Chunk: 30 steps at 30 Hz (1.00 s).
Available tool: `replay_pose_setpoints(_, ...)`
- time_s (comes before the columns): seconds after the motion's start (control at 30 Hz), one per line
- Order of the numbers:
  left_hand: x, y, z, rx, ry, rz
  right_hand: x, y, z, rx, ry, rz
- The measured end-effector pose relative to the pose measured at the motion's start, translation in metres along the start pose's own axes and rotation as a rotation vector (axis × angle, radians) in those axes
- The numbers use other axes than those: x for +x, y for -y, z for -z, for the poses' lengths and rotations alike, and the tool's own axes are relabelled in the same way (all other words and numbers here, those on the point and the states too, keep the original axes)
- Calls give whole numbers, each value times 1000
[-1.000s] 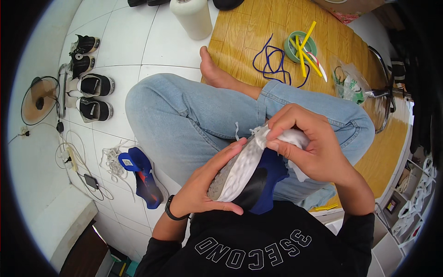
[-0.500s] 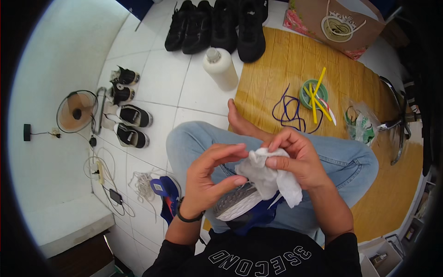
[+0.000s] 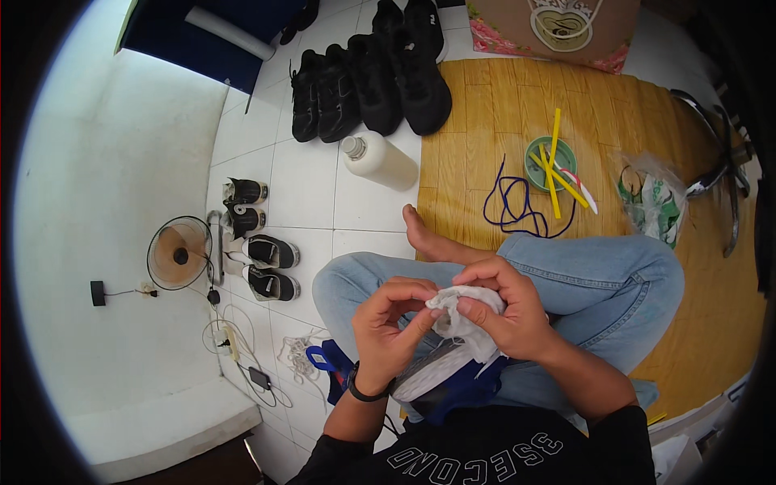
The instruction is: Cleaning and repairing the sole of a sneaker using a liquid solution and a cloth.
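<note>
A crumpled white cloth (image 3: 477, 343) is bunched up between my two hands, above my lap. My right hand (image 3: 517, 315) grips it, thumb pressed on top and fingers behind. At the cloth's left edge, my left hand (image 3: 392, 327) pinches a bit of it between thumb and fingertips. Under the cloth, a blue shoe (image 3: 473, 390) lies on its side in my lap, its white-and-grey sole turned up; my hands and the cloth hide part of it. Left of my left wrist, a second blue shoe (image 3: 330, 360) rests on the tiles, partly covered by my arm.
On the wood-pattern mat are a dark blue shoelace (image 3: 505, 214), a green bowl (image 3: 533, 172) with yellow sticks, and a plastic bag (image 3: 653, 198). A white bottle (image 3: 384, 162) stands by black shoes (image 3: 376, 89). White laces (image 3: 301, 358), cables and a fan (image 3: 179, 254) are leftward.
My left hand has closed from a wide gap onto the cloth's edge. The cloth is gathered more tightly in my right hand. The whole view has shifted.
</note>
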<state>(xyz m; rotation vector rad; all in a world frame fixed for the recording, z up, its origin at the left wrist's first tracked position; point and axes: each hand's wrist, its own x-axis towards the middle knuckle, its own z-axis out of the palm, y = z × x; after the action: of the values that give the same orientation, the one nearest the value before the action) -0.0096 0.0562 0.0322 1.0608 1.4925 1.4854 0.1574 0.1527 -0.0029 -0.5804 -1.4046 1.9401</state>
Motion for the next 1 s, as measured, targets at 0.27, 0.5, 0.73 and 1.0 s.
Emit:
replay_pose_setpoints(0.27,2,-2,-6,-149,-14,-15,1,9,6,-241,-10,184)
replay_pose_setpoints(0.5,-2,-15,-3,-89,35,109,-2,12,7,-176,80,109)
replay_pose_setpoints(0.73,2,-26,-1,-51,195,216,-8,16,8,209,116,-78)
replay_pose_setpoints(1.0,7,-17,-5,-2,176,153,1,17,4,12,120,161)
